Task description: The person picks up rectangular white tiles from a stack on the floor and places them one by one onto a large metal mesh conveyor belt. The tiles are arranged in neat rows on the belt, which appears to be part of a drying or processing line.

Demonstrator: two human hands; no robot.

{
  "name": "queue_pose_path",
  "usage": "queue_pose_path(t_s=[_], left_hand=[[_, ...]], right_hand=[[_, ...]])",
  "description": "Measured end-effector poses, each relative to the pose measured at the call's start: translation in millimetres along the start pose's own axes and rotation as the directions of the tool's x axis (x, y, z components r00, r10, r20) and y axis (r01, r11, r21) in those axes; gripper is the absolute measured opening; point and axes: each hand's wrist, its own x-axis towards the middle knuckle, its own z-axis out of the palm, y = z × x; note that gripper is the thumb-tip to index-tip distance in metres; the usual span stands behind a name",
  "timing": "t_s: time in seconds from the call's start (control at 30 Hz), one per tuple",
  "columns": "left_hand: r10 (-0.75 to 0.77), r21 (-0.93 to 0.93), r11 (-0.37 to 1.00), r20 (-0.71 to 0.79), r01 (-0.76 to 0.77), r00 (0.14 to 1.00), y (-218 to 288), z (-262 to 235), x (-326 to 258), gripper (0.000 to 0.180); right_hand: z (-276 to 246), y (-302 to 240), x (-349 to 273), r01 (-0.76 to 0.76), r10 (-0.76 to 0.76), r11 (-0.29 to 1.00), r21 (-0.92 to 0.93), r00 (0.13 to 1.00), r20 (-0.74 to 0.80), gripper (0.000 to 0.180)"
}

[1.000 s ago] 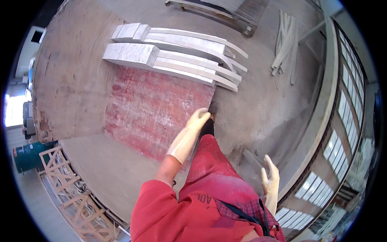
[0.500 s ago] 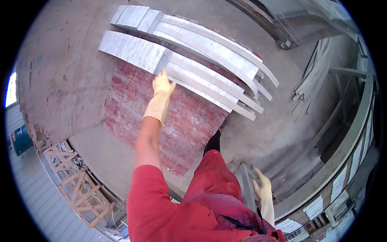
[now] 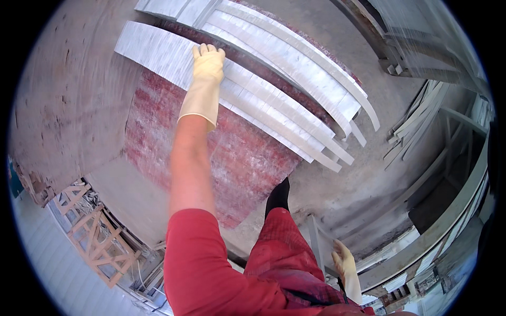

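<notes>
L hand (image 3: 208,64) moved onto streaky wht-gry stack (image 3: 158,46), can't tell grip; R hand (image 3: 344,260) relaxed, fingers apart.

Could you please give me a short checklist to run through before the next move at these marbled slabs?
1. Cream gloves on both hands: ok.
2. Left hand gripping the nearer marbled slabs: cannot tell; it lies over them, contact unclear.
3. Right hand free: ok, it appears empty, away from the slabs.
4. Pale strips supported to their ends: not ok, the ends jut past the slabs.
5. Footing: cannot tell; a black sock shows by the red board, the shoe unclear.
</notes>
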Motion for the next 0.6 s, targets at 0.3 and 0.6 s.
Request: queue_pose_path(t_s=[0.3,0.6], left_hand=[[0.000,-0.255,0.964,-0.283,-0.075,0.959,25.3,18.5,-33.2,0.063],[-0.242,-0.480,0.856,-0.044,0.192,0.969,11.1,14.4,-59.6,0.112]], right_hand=[[-3.0,-55.5,-8.3,0.023,-0.024,1.000,0.017,0.999,0.039,0.059],[6.0,-50.4,-0.5,-0.043,0.040,0.996,0.078,0.999,0.033,0.061]])
